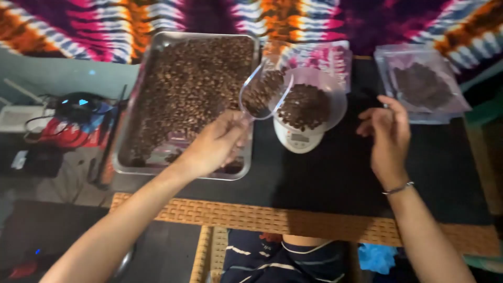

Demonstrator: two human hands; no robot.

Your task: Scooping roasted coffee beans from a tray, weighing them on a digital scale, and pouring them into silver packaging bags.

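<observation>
My left hand (212, 147) grips the handle of a clear plastic scoop (264, 91) holding dark roasted beans, tilted toward a clear bowl (314, 102) of beans that sits on a small white scale (297, 139). A metal tray (188, 97) filled with the same beans lies to the left, under my left hand. My right hand (389, 136) hovers to the right of the bowl, fingers loosely apart, holding nothing. It is near a clear bag (424, 86) with beans in it.
A black mat (335, 173) covers the table, with a woven orange edge (293, 222) at the front. A tie-dye cloth (335, 18) hangs behind. At the left lie cables and dark devices (78, 110). Another clear bag (327, 55) lies behind the bowl.
</observation>
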